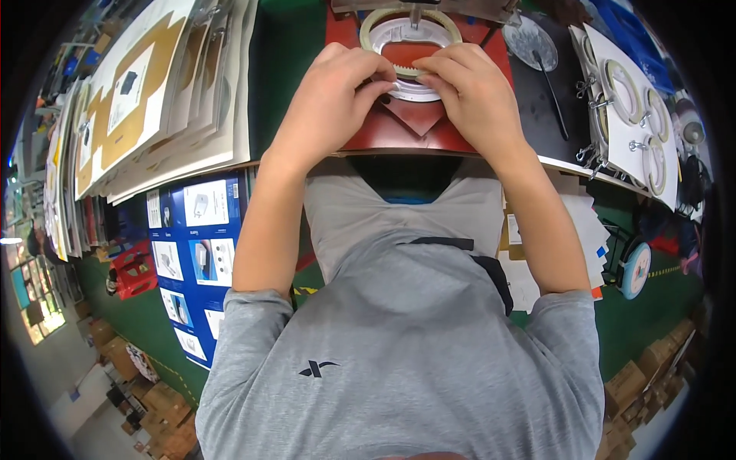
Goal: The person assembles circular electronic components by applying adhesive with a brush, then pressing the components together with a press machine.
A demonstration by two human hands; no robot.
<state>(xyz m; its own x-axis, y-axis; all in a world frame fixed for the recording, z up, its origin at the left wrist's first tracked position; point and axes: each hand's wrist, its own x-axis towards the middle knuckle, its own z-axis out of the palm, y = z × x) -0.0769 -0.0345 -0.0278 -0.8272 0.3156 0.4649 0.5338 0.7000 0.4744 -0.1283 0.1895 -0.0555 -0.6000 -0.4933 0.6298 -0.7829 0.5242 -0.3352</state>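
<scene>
In front of me a cream ring lies over a white ring on a red board. The thumb and fingers of my left hand pinch together at the near side of the rings. My right hand has its thumb and fingertips closed on the near edge of the cream ring, a short gap from the left fingertips. A toothed edge shows between the two hands. My fingertips partly hide the edges they press, so what the left pinch holds is not clear.
Stacked cardboard sheets stand at the left. A round dish with a black-handled tool lies right of the red board. Farther right, a white board bears several rings and metal clips. A metal fixture hangs over the rings.
</scene>
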